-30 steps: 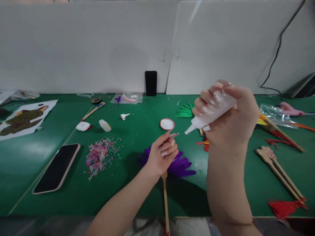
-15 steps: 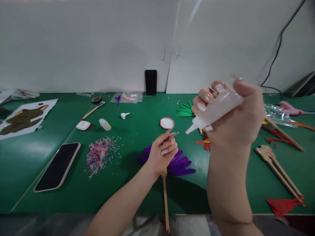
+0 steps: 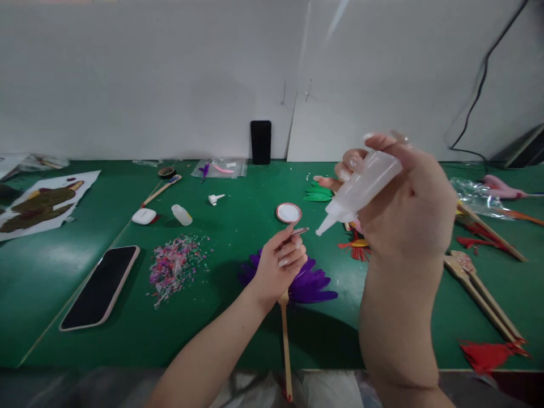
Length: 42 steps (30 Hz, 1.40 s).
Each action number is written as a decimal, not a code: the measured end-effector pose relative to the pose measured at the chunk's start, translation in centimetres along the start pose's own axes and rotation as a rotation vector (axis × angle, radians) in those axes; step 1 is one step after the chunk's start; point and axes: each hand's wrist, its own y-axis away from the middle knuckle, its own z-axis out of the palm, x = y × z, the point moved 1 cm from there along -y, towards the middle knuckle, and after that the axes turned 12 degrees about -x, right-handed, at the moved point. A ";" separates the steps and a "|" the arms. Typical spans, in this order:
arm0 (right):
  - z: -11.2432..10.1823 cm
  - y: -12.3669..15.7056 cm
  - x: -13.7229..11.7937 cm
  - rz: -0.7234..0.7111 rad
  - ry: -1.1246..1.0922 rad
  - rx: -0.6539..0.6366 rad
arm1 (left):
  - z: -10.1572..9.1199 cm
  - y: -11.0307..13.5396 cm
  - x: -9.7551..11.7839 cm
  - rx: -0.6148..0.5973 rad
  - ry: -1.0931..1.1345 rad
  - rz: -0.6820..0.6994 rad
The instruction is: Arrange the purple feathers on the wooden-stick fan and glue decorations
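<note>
My right hand (image 3: 408, 192) is raised above the table, its fingers around a translucent squeeze bottle (image 3: 365, 181). The bottle tilts with its white nozzle pointing down and left. Lower and to the left, my left hand (image 3: 283, 263) is closed, with a small slim pinkish piece at the fingertips that I cannot make out. Beneath that hand lies a purple feather fan (image 3: 317, 283) with a wooden handle (image 3: 286, 345) running over the table's front edge. The hand hides the middle of the fan. The nozzle tip is just right of my left fingertips, apart from them.
Past my left hand sits a small white dish (image 3: 289, 213). Colourful chips (image 3: 176, 266), a phone (image 3: 101, 288), a small bottle (image 3: 182, 215) and a white nozzle cap (image 3: 216, 199) lie to the left. Green feathers (image 3: 318, 192) and wooden sticks (image 3: 484, 294) with red tassels (image 3: 488, 354) are right.
The squeeze bottle has shifted slightly left in my right hand, and the fingers around it have changed position, one now stretched out. My left hand and the fan have stayed almost still.
</note>
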 end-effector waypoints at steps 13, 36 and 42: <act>-0.4 -0.5 0.9 -0.070 0.082 0.058 | 0.2 0.1 0.0 -0.041 0.052 -0.013; -2.0 -1.3 0.4 -0.053 -0.199 -0.231 | 1.2 0.9 -0.7 0.005 0.029 -0.089; -3.1 -1.7 1.0 -0.001 0.062 0.028 | 2.1 1.1 -0.4 -0.032 0.071 -0.111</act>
